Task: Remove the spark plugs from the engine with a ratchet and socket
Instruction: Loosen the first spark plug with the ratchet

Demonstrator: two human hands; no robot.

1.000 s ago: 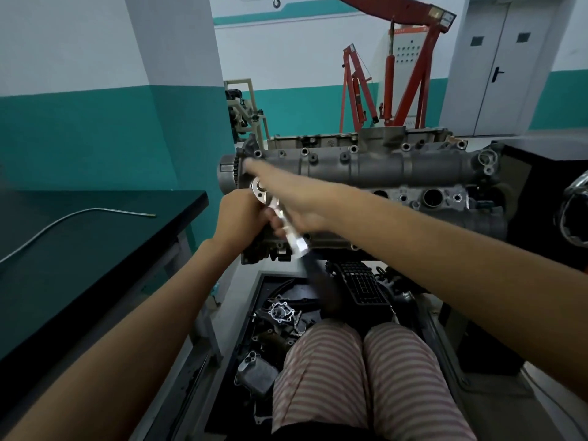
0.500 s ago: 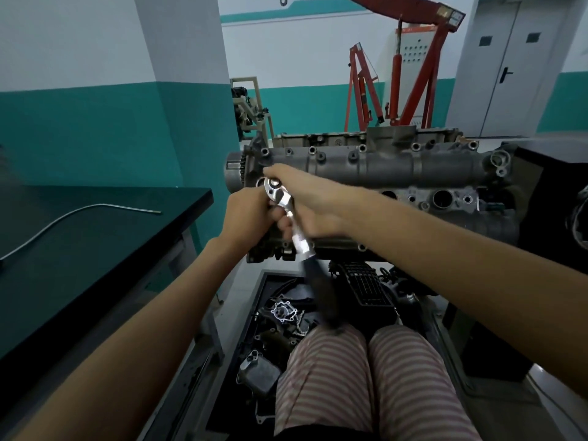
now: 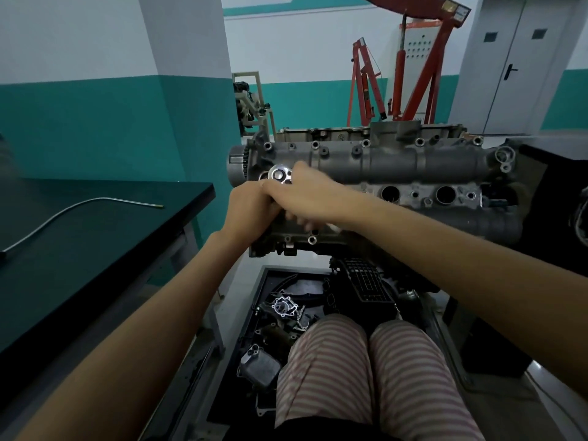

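The grey engine (image 3: 397,163) lies across the middle of the view on a stand. The ratchet's shiny round head (image 3: 279,174) sits over the leftmost plug hole. My right hand (image 3: 308,198) lies over the ratchet and grips its handle, which is almost wholly hidden beneath the hand and forearm. My left hand (image 3: 251,208) is curled just below the ratchet head, where the socket stands; the socket itself is hidden by the fingers. Two open plug holes (image 3: 389,193) show further right along the engine.
A dark workbench (image 3: 95,237) with a thin metal tube (image 3: 79,205) stands at the left. Below the engine a black tray (image 3: 254,313) holds several loose engine parts. My striped knees (image 3: 366,377) are in front of it. A red engine crane (image 3: 413,68) stands behind.
The ratchet handle has swung from pointing down towards me round to the right, under my right forearm. Both hands stay at the leftmost plug hole.
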